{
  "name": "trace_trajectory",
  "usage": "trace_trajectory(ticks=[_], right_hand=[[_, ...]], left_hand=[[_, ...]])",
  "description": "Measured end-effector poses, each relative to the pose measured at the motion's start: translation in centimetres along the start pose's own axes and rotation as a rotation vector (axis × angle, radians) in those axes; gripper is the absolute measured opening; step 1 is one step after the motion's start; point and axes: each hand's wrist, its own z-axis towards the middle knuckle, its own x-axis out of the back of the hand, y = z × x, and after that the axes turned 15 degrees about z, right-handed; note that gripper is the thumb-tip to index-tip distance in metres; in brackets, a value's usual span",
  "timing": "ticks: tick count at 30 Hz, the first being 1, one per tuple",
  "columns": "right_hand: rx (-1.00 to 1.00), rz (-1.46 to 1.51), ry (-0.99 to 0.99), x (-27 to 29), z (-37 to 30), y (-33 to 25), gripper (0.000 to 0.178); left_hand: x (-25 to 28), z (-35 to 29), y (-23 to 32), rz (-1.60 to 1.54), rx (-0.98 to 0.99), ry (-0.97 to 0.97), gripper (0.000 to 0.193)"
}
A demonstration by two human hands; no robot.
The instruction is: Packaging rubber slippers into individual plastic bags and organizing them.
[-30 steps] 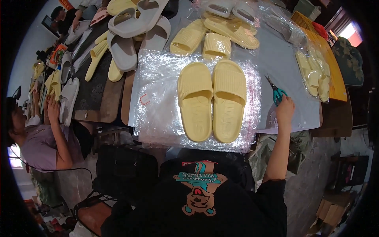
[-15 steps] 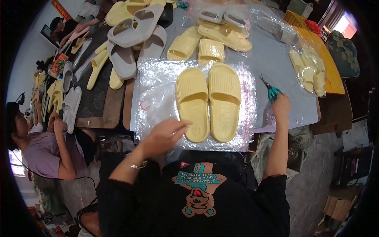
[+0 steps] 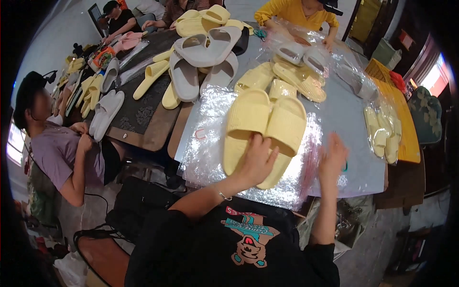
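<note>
My left hand [image 3: 258,160] is closed on a pair of yellow slide slippers, its fingers tucked in at the inner edges of their straps. The left slipper [image 3: 246,115] and the right slipper [image 3: 289,125] stand close together, toes away from me, over a stack of clear plastic bags [image 3: 210,158]. Whether they are fully lifted off the stack, I cannot tell. My right hand [image 3: 333,158], slightly blurred, is open with fingers stretched out, right of the stack. Beside it a bit of the teal scissors handle [image 3: 345,166] shows; the hand hides the rest.
Grey slippers [image 3: 205,45] and yellow ones are piled at the back left. Bagged yellow slippers [image 3: 301,79] lie beyond the stack, another bagged pair [image 3: 382,134] at the right. A person in yellow [image 3: 279,12] works across the table, another in purple [image 3: 62,153] at the left.
My left hand has moved from the left slipper's heel to the straps and taken hold of the pair. My right hand has let go of the scissors. The view has shifted.
</note>
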Motion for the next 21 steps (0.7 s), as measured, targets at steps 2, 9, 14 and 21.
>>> trace_trajectory(ticks=[2, 9, 14, 21], right_hand=[[0.095, 0.256, -0.17, -2.6, -0.9, -3.0, 0.044], [0.052, 0.166, -0.44, -7.2, -3.2, -3.3, 0.055], [0.073, 0.146, -0.421, -6.6, -3.7, -3.8, 0.054], [0.015, 0.151, -0.447, -7.1, -4.4, -3.3, 0.057]], left_hand=[[2.5, 0.0, -0.4, -0.08, 0.098, -0.059, 0.025], [15.4, 0.8, -17.1, -0.2, 0.515, 0.547, 0.023], [19.1, -0.3, -35.7, -0.024, 0.747, 0.665, 0.029], [13.8, -0.6, -36.1, 0.976, 0.621, 0.493, 0.031]])
